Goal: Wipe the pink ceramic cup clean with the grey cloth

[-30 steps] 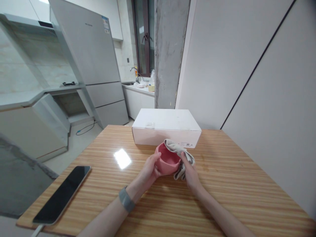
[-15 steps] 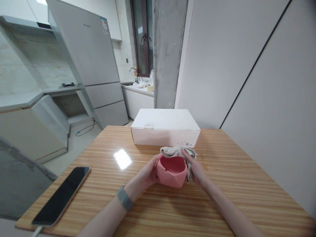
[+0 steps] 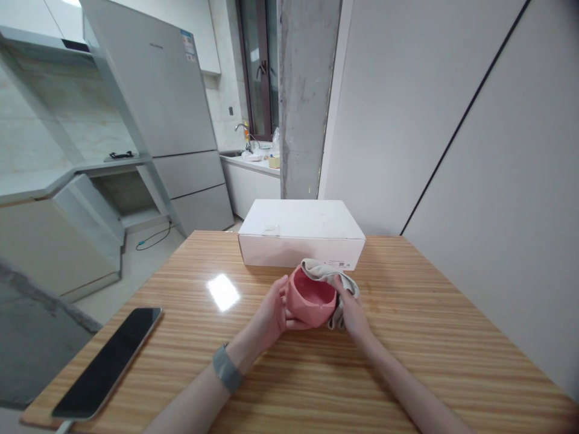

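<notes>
Just below the middle of the frame the left hand [image 3: 271, 310] cups a pink faceted bowl [image 3: 308, 298] from its left side, fingers [image 3: 284, 296] curled around the wall and closed on it, so that the bowl is tipped with its opening turned up and toward the camera. The right hand [image 3: 350, 310] meets the bowl from the right, its fingers folded shut over a beige cloth [image 3: 326, 274] and pressing it against the bowl's rim and right wall; part of the cloth drapes over the far edge of the rim and part hangs down beside the hand. Whether the bowl's base rests on the wooden surface [image 3: 407, 355] or is held just above it cannot be told. A grey band [image 3: 226, 367] circles the left wrist. Directly behind the bowl, toward the centre of the frame, a closed white box [image 3: 301, 232] lies flat on the surface, near the bowl but apart from it. At lower left a dark phone [image 3: 106, 363] lies face up near the surface's edge, well apart from the hands. A tall grey fridge [image 3: 163, 108] stands at upper left.
</notes>
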`<act>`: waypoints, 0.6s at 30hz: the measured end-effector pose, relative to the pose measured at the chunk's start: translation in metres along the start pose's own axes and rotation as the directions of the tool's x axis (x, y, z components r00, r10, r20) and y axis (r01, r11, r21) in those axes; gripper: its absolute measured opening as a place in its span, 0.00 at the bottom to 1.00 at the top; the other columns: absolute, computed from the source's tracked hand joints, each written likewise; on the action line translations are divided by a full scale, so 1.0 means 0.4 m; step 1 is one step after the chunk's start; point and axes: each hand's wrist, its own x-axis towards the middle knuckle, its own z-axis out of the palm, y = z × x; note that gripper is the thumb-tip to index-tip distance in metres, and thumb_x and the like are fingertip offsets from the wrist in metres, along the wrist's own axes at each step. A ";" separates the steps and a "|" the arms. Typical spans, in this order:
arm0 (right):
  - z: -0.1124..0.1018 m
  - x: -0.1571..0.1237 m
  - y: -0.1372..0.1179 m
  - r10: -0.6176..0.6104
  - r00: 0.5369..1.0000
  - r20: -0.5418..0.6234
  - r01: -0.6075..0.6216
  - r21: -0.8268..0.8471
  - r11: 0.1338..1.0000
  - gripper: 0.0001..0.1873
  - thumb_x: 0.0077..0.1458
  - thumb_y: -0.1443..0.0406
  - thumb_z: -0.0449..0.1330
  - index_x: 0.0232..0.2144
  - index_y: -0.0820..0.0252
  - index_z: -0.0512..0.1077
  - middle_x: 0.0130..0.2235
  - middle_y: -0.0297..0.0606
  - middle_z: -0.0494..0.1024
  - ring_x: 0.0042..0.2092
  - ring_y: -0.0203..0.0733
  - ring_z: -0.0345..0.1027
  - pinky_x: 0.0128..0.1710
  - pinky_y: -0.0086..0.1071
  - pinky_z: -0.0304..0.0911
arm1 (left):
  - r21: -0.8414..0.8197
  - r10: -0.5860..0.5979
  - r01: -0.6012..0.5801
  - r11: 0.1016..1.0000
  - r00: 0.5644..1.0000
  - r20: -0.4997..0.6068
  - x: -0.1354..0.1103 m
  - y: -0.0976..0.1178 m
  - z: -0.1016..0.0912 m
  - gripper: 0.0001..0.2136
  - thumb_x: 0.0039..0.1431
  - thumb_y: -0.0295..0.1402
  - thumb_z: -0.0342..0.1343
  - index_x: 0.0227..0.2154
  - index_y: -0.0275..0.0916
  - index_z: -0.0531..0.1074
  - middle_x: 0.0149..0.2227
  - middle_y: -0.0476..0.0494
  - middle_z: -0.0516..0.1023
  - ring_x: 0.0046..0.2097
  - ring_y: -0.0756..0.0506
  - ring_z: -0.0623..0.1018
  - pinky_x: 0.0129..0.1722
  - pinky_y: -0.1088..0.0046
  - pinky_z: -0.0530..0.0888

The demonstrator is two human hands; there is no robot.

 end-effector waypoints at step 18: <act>-0.010 0.008 -0.020 0.117 0.986 0.122 -0.126 0.067 0.990 0.22 0.40 0.45 0.66 0.30 0.56 0.77 0.35 0.39 0.83 0.48 0.50 0.74 0.50 0.36 0.65 | 0.053 0.028 -0.030 0.998 0.999 0.046 0.017 -0.018 -0.020 0.22 0.59 0.46 0.53 0.49 0.36 0.72 0.48 0.35 0.78 0.38 0.43 0.80 0.29 0.70 0.79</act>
